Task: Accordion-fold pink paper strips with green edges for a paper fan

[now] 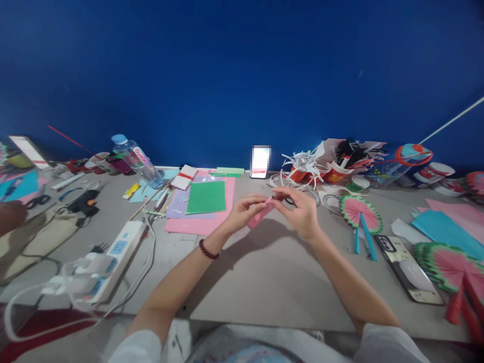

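Observation:
A small piece of pink paper is held up above the table between my two hands. My left hand, with a dark red bead bracelet on the wrist, pinches its left side. On the other side, the fingers and thumb of my right hand close on its upper edge. The fingers partly cover the paper, so its folds are hard to make out. Left of my hands lie a green sheet and larger pink and lilac sheets.
A power strip with plugs and cables lies at left, near a glue gun and a tilted water bottle. A lit phone leans on the blue wall. Watermelon paper fans and another phone lie at right. Another person's hand shows far left.

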`<state>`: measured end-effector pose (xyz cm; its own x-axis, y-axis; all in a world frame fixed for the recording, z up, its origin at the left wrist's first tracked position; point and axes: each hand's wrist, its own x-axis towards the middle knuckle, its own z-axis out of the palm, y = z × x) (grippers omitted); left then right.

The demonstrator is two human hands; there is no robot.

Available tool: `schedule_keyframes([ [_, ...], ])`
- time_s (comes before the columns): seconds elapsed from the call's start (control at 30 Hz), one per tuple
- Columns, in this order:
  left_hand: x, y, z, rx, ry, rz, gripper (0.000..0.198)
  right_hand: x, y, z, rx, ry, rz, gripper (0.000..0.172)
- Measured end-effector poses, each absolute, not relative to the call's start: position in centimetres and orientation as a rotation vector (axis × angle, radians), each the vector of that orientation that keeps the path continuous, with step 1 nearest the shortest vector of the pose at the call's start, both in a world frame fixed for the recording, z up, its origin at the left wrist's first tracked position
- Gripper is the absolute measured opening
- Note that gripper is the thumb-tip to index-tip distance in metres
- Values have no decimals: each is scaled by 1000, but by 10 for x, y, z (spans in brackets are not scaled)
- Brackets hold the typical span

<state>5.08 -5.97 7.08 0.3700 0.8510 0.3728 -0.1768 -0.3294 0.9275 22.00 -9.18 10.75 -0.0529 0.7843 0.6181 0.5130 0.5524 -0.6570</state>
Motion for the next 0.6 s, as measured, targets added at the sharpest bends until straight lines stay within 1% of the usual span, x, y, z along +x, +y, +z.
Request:
schedule_keyframes([
  [0.13,53,-64,74,1371,614,1221,22,214,-99,107,-995,-1548,500,24],
  [0.23,53,-66,76,1299,596,1211,24,211,-101,107,-957,-1459,610,19],
  [0.33,53,-68,78,1313,565,1215,21,211,-102,108,-951,-1442,626,13],
  [0.6,53,-70,82,1394,605,1328,22,210,-101,108,-916,-1472,622,6],
])
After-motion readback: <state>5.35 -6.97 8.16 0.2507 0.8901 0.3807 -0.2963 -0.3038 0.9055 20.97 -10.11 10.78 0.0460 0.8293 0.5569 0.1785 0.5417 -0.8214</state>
